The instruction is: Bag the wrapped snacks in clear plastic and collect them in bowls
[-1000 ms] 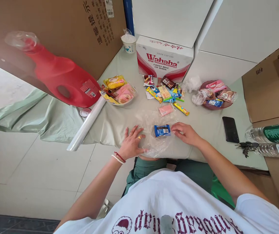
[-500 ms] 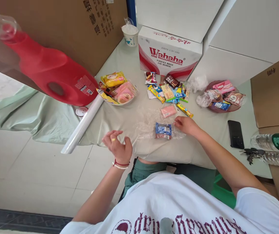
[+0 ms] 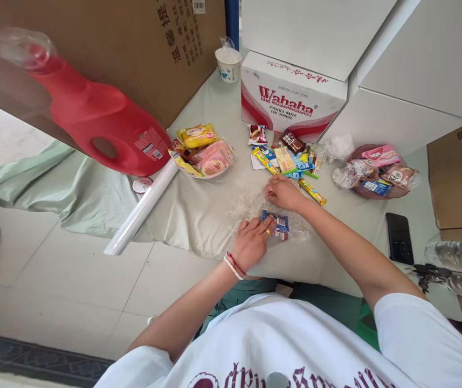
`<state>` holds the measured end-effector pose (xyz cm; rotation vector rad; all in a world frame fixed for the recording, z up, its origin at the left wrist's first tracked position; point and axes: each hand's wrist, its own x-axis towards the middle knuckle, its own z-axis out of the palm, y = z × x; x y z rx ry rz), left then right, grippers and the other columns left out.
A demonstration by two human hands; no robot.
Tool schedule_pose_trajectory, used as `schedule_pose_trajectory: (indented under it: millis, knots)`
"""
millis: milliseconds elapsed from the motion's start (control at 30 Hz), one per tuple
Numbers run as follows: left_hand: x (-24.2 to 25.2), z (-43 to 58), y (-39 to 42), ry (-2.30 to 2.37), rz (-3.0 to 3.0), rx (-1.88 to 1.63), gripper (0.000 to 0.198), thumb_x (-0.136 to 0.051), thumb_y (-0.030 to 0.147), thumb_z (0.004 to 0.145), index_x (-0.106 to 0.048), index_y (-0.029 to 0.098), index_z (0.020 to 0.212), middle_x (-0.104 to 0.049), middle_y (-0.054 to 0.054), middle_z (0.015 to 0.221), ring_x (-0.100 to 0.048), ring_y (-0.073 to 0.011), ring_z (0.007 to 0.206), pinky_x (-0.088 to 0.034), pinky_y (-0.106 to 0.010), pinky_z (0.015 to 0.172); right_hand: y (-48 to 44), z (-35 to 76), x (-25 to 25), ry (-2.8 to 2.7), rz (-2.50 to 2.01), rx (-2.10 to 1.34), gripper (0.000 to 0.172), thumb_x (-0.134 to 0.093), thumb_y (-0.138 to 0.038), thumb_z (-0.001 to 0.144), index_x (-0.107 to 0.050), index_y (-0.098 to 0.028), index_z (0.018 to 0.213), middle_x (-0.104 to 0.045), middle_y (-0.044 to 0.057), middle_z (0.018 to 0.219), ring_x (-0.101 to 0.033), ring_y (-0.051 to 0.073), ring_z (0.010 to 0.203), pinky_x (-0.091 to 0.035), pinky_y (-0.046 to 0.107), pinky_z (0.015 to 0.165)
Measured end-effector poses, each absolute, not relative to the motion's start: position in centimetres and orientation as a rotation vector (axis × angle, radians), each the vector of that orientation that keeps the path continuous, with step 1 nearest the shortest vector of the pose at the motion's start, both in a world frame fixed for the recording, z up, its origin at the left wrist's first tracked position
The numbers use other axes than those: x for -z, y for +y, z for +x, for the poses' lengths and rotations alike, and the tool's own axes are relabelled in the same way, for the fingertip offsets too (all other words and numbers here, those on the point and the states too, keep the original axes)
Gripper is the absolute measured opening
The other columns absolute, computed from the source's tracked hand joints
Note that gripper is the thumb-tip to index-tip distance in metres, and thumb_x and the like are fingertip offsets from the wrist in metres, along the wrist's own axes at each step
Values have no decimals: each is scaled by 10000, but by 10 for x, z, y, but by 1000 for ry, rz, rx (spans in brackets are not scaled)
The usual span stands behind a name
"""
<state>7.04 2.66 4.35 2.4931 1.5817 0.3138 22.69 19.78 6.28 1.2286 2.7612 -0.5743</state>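
Observation:
A blue snack packet [image 3: 282,221] lies on a crumpled sheet of clear plastic film [image 3: 243,205] near the front of the table. My left hand [image 3: 252,243] rests on the packet's left part, fingers stretched out over it. Just beyond, my right hand [image 3: 282,192] is closed with its fingertips down at the far side of the film. Whatever those fingers grip is hidden, and the hand covers the place of the pink packet. A yellow stick packet [image 3: 312,192] lies just right of my right hand.
Behind the hands is a pile of snacks [image 3: 285,156], before a Wahaba-type white water carton [image 3: 291,102]. A snack plate [image 3: 210,173] stands left, a bowl of snacks [image 3: 392,189] right. A film roll [image 3: 142,210], red jug [image 3: 109,124], phone [image 3: 399,237] and bottles [image 3: 449,256] flank them.
My left hand has come right and down onto the blue packet. My right hand has moved away from me and left, over where the pink packet lay. The view has shifted slightly.

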Motion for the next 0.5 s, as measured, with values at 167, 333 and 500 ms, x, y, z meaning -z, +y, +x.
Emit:
schedule_pose_trajectory:
  millis: [167, 333, 500]
  knots:
    - [-39, 71, 18, 1592, 2457, -337, 515, -439, 142, 1019, -584, 275, 1495, -589, -32, 1566, -618, -250, 1046, -441, -435, 854, 163, 243, -98, 2927, 1097, 406, 178, -571, -234, 998, -736, -175, 1028, -690, 121, 1083, -559, 300, 1208, -416, 385, 1004]
    - [-33, 68, 18, 1565, 2328, -440, 382, -524, 103, 957, -744, 233, 1241, -749, -93, 1313, -640, -263, 995, -465, -438, 824, 96, 251, -99, 2745, 1015, 319, 286, -474, -210, 1048, -677, -227, 1249, -659, 94, 1087, -580, 177, 768, -339, 286, 642]
    - [-19, 41, 27, 1226, 2002, -790, 415, -488, 31, 853, -796, 236, 1039, -767, -71, 1260, -678, -242, 1156, -526, -430, 1028, 58, 248, -64, 2798, 1138, 371, 465, -448, -129, 1020, -602, -275, 1434, -645, 79, 1097, -565, 181, 823, -358, 271, 640]
